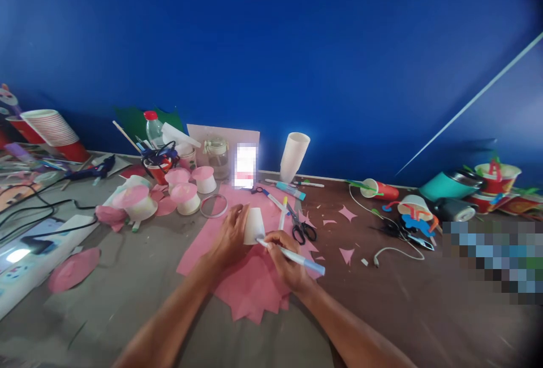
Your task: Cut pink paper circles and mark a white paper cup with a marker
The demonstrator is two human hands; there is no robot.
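Note:
My left hand (231,235) is closed round the side of a white paper cup (254,226). In my right hand (286,260) is a white marker pen (297,257) with a light blue end, its tip touching or very close to the cup's side. Under both hands lies pink paper (250,294) with cut, pointed edges. Black-handled scissors (303,231) rest just right of the cup, and a roll of tape (213,206) lies to its left. Behind the cup are more pens, including a light blue marker (290,190).
A stack of white cups (294,156) leans by the blue wall, near a bright blurred screen (245,167). Several pink-topped cups (185,197) stand at left, with black cables (46,204). Pink scraps (347,255), a white cable (399,255) and a teal bottle (445,186) are at right.

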